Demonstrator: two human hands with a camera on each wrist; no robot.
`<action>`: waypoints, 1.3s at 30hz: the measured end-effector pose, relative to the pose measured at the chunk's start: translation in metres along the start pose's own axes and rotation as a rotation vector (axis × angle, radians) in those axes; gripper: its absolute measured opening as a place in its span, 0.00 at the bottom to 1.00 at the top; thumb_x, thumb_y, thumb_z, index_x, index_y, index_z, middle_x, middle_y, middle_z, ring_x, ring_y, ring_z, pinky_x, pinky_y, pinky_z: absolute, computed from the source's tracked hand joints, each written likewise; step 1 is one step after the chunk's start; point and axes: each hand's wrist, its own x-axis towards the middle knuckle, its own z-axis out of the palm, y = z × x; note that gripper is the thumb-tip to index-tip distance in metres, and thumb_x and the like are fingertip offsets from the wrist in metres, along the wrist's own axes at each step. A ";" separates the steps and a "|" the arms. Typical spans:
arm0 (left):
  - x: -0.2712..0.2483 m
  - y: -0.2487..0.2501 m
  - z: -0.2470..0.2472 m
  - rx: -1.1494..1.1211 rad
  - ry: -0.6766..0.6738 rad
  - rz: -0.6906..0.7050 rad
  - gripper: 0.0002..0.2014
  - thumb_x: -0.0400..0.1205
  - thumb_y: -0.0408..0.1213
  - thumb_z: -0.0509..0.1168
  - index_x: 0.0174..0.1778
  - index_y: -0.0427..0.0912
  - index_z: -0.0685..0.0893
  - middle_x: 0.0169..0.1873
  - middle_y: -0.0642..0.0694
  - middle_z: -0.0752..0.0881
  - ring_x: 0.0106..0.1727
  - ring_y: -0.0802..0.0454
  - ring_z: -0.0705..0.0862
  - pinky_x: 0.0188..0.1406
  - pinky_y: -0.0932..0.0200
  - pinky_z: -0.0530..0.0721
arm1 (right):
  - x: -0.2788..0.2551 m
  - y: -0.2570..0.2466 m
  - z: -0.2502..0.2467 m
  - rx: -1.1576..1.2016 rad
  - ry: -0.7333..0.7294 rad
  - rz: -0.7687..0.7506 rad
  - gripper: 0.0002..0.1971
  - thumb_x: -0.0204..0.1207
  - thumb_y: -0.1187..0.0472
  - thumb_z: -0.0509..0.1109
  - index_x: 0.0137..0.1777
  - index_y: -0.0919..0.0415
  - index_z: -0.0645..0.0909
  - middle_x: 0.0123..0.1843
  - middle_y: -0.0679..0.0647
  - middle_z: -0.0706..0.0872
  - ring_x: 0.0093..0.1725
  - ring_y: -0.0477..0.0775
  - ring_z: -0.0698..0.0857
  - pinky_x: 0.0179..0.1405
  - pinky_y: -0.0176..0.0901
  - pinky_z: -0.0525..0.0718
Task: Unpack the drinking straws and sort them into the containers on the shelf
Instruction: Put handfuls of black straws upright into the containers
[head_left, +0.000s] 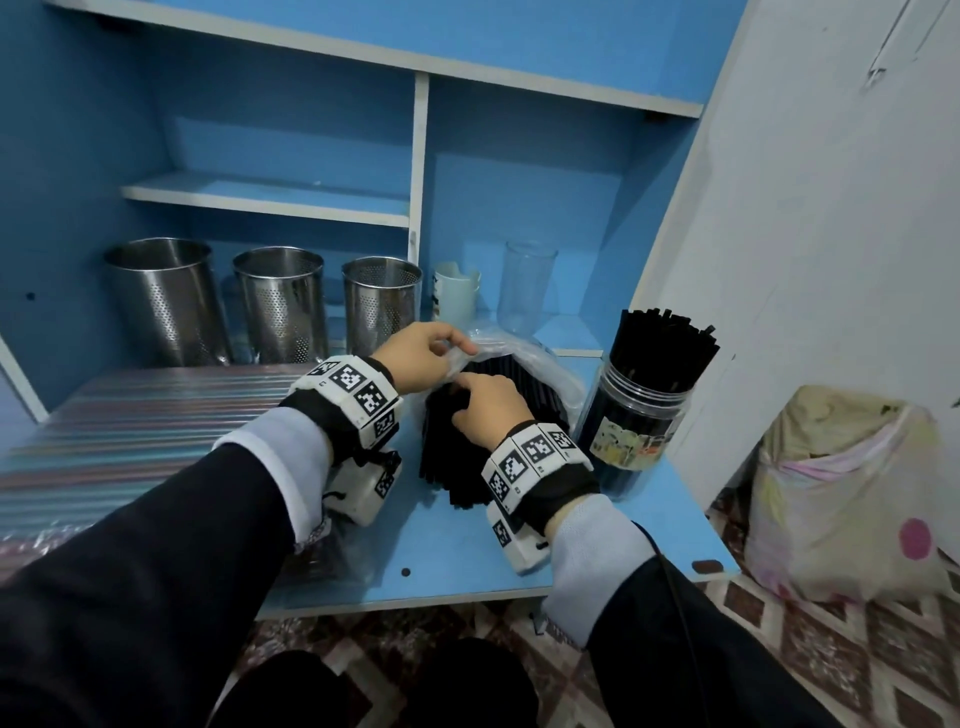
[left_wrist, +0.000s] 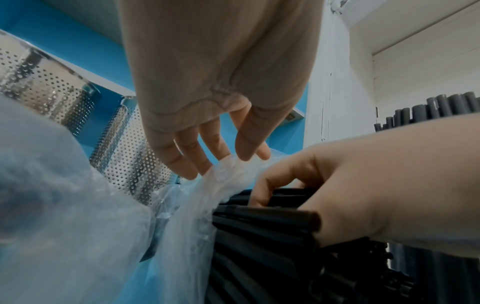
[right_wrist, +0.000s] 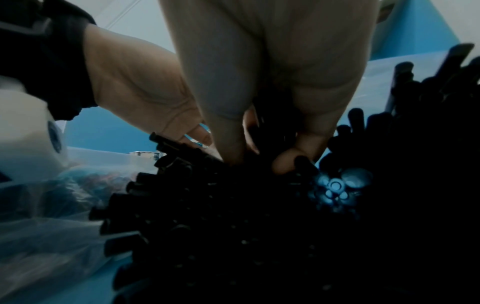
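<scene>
A bundle of black straws (head_left: 457, 452) lies on the blue shelf top, its far end still inside a clear plastic bag (head_left: 540, 364). My left hand (head_left: 431, 353) pinches the bag's rim (left_wrist: 228, 164) and lifts it off the straws. My right hand (head_left: 488, 405) digs curled fingers (right_wrist: 288, 162) into the black straws (right_wrist: 233, 216) and grips a bunch (left_wrist: 265, 216). A clear jar (head_left: 639, 415) to the right stands full of upright black straws. Three perforated steel cups (head_left: 280, 306) wait at the back left.
A flat pack of coloured straws (head_left: 130, 415) lies on the left of the shelf top. A white cup (head_left: 457, 291) and a clear glass (head_left: 527, 291) stand behind the bag. A lined bin (head_left: 841, 488) sits on the floor at the right.
</scene>
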 end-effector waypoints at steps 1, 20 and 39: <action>0.000 0.000 0.000 0.002 -0.007 -0.007 0.19 0.81 0.25 0.61 0.43 0.59 0.86 0.31 0.56 0.77 0.24 0.65 0.73 0.25 0.77 0.71 | 0.000 0.000 -0.001 0.012 0.012 0.003 0.15 0.75 0.65 0.68 0.61 0.55 0.82 0.61 0.62 0.85 0.63 0.64 0.82 0.56 0.47 0.79; -0.019 0.023 0.017 0.200 -0.053 0.274 0.37 0.69 0.31 0.77 0.76 0.45 0.73 0.75 0.44 0.68 0.78 0.50 0.68 0.72 0.70 0.61 | -0.070 0.034 -0.080 0.199 -0.008 -0.083 0.09 0.69 0.66 0.75 0.46 0.53 0.87 0.41 0.46 0.84 0.28 0.40 0.80 0.23 0.23 0.74; -0.060 0.079 0.098 -0.396 -0.306 0.282 0.10 0.77 0.35 0.76 0.37 0.36 0.82 0.31 0.46 0.84 0.35 0.55 0.81 0.41 0.60 0.82 | -0.131 0.031 -0.138 0.251 0.574 -0.472 0.08 0.81 0.59 0.70 0.57 0.60 0.86 0.52 0.46 0.86 0.55 0.44 0.83 0.61 0.38 0.78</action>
